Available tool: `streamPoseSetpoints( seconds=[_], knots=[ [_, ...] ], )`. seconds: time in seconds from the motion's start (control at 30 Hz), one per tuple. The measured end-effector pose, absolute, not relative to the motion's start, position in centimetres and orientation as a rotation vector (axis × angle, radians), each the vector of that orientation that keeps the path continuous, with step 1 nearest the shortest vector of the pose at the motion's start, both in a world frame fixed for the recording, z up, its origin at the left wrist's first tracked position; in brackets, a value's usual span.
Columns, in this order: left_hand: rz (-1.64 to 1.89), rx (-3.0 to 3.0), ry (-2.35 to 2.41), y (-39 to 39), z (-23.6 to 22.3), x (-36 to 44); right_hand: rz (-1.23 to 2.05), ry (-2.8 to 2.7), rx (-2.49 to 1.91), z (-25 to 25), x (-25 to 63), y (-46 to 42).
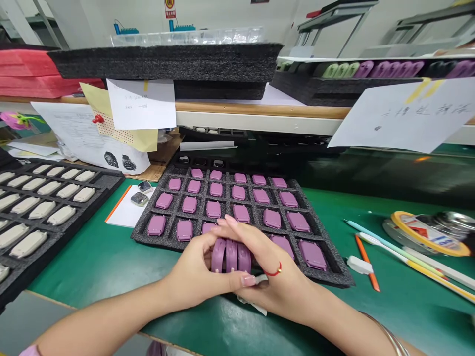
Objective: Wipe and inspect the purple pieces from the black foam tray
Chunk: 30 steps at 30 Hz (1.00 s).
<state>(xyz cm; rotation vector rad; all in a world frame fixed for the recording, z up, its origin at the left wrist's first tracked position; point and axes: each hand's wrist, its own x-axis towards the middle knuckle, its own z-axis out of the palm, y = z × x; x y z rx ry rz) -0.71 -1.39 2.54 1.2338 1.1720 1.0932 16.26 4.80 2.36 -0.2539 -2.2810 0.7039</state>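
Three purple watch cases (231, 257) stand side by side between my two hands, above the front edge of a black foam tray (336, 264). My left hand (196, 264) wraps round them from the left, its thumb stretched across their near side. From the right, my right hand (276, 259) cups the same cases, fingers lying over their top. A crumpled white cloth or paper (260, 306) pokes out beneath my right palm; how it is held is hidden. Rows of similar purple watch cases (272, 217) lie in the tray's compartments, partly covered by my hands.
On the left, another foam tray (111, 180) holds pale watch cases (61, 215). Two watches (139, 199) lie on white paper beside an orange pencil (118, 203). Pens (393, 244), a white eraser-like block (359, 265) and tape (426, 232) lie right. A shelf (260, 109) crosses behind.
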Motion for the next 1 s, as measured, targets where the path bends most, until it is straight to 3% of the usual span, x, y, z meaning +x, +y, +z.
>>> streamPoseSetpoints(
  seconds=[0.1,0.3,0.6,1.0],
  knots=[
    [1.190,1.387,1.175,-1.6,2.6,-0.9,0.807,-2.170,-0.299,2.9,16.6,4.9],
    [1.238,1.644,1.197,-1.7,2.4,-1.1,1.344,-1.699,-0.616,2.5,16.1,5.6],
    [1.290,1.758,1.136,-1.7,2.6,-0.9,1.857,-1.656,-0.726,2.4,15.9,5.3],
    [1.291,1.783,1.076,-1.7,2.1,-1.0,1.913,-1.686,-0.656,2.6,15.5,4.1]
  ],
)
